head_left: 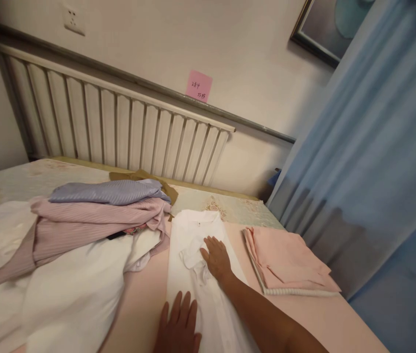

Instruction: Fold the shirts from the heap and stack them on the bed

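Observation:
A white shirt point(189, 225) lies partly folded on the pink sheet, its collar end toward the wall. One sleeve is turned in over the body of the shirt. My right hand point(215, 257) rests flat on that folded sleeve, fingers stretched out. Nearer to me, my left hand point(179, 323) is at the shirt's left edge, palm down with the fingers apart. Neither hand grips the cloth. The lower end of the shirt runs out of view at the bottom.
Left of the shirt is a loose heap: a mauve garment point(97, 220), a blue-grey one point(108, 191) and white cloth point(75, 294). Folded peach clothes point(284, 257) lie to the right, beside a blue curtain point(358, 147). A radiator point(119, 127) stands behind the bed.

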{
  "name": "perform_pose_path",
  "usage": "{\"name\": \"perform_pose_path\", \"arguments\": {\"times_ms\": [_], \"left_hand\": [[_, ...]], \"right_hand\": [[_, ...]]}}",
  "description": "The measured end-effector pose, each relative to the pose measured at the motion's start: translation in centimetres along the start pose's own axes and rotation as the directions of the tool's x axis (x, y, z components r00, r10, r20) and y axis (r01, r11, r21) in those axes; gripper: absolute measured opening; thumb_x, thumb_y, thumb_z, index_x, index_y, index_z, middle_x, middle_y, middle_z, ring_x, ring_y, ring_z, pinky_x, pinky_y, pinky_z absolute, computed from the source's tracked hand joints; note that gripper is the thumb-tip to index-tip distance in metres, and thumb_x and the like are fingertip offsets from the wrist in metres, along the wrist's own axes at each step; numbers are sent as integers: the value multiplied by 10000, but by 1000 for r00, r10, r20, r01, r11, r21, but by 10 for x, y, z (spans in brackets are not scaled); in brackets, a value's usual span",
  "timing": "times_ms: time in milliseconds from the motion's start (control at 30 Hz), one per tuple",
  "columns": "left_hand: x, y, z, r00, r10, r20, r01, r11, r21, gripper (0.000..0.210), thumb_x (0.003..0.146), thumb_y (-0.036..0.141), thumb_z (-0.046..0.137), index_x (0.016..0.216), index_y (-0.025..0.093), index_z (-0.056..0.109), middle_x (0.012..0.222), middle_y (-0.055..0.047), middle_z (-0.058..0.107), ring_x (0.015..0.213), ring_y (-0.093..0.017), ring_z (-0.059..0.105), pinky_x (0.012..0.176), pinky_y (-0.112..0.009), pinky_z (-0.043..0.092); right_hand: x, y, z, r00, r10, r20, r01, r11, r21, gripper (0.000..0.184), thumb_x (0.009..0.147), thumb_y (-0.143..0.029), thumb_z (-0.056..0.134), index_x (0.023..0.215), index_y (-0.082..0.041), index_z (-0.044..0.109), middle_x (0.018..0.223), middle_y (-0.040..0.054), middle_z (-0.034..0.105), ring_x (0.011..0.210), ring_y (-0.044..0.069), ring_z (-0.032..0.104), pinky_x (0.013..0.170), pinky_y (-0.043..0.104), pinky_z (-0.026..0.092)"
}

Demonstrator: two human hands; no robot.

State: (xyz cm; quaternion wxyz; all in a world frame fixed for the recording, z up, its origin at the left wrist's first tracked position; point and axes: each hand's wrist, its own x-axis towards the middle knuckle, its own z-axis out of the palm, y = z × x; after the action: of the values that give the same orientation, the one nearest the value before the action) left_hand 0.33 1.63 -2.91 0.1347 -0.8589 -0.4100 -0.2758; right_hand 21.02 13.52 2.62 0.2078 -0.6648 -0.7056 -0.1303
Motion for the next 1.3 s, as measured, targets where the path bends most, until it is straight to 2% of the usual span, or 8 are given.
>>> {"name": "perform_pose_path", "arguments": {"times_ms": [133,333,467,600,1033,1300], "left_hand": [[0,0,1,1000,-9,19,9,1000,-10,557,732,253,512,1289,261,538,1397,-53,496,1280,-316,422,986,-543,305],[-2,2,6,999,-6,-34,7,1000,7,548,722,243,507,1267,255,558,1380,-59,516,1279,-314,419,1011,-545,271],[-3,4,6,998,-50,37,50,999,0,571,737,232,501,1307,271,517,1430,-36,460,1326,-302,365,1074,-535,207],[-6,4,7,998,-45,40,45,999,-3,584,745,214,502,1326,272,494,1443,-40,442,1340,-306,344,1091,-545,169],[2,1,-9,1000,4,-18,-4,1000,29,552,722,238,505,1272,246,537,1375,-61,521,1273,-310,422,1028,-533,229],[1,3,-6,1000,-24,3,24,999,24,555,726,219,510,1279,250,534,1391,-57,504,1288,-306,412,1050,-535,212]], "right_hand": [[0,0,-1,1000,0,-3,0,1000,8,394,953,-386,416,1286,-210,531,1363,84,527,1314,245,409,1096,445,270],[-1,2,5,999,-23,-44,22,999,-25,386,956,-393,415,1275,-214,540,1349,82,540,1303,240,422,1086,437,280],[-2,5,12,992,-55,-110,44,994,-101,366,951,-396,436,1257,-232,554,1313,74,572,1272,229,459,1068,428,306],[-2,6,15,984,-90,-156,69,988,-138,353,953,-393,435,1235,-232,572,1288,72,591,1247,231,484,1048,424,333],[-3,8,17,979,-107,-175,90,990,-105,358,967,-388,397,1221,-215,581,1281,72,597,1233,231,496,1040,416,345],[-3,7,15,985,-86,-150,76,995,-71,362,968,-384,389,1225,-215,581,1285,73,595,1236,239,496,1041,431,346]]}}
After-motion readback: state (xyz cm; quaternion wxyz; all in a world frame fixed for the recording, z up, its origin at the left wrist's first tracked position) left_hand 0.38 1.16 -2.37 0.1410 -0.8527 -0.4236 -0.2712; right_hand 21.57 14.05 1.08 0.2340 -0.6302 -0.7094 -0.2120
